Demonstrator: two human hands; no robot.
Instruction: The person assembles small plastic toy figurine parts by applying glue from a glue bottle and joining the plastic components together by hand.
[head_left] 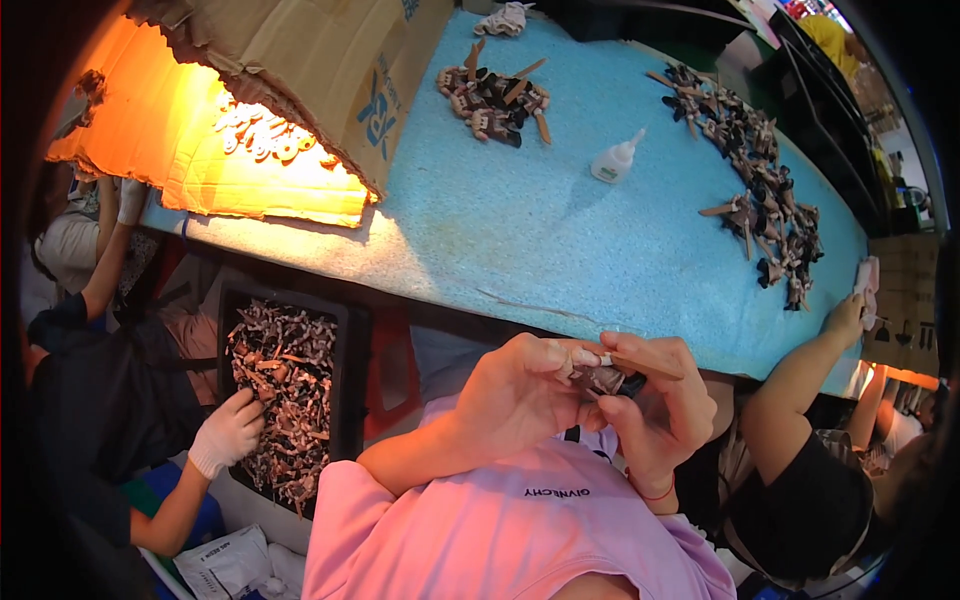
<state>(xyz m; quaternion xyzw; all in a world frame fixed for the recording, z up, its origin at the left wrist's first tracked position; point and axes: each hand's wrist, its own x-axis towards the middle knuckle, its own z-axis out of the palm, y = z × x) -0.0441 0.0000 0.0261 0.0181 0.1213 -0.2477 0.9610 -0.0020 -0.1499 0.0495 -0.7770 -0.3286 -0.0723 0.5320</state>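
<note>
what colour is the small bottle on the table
The bottle is mostly white, clearest in the head view.

Bottle on table between left figurine cluster and right figurine pile, crate at near left

The left hand and right hand hold 1 small brown piece, probably a figure, though partly covered. On the blue worktop, 1 white bottle stands between a small cluster and a long spread of figures. A co-worker's gloved hand reaches into a black crate.
</note>
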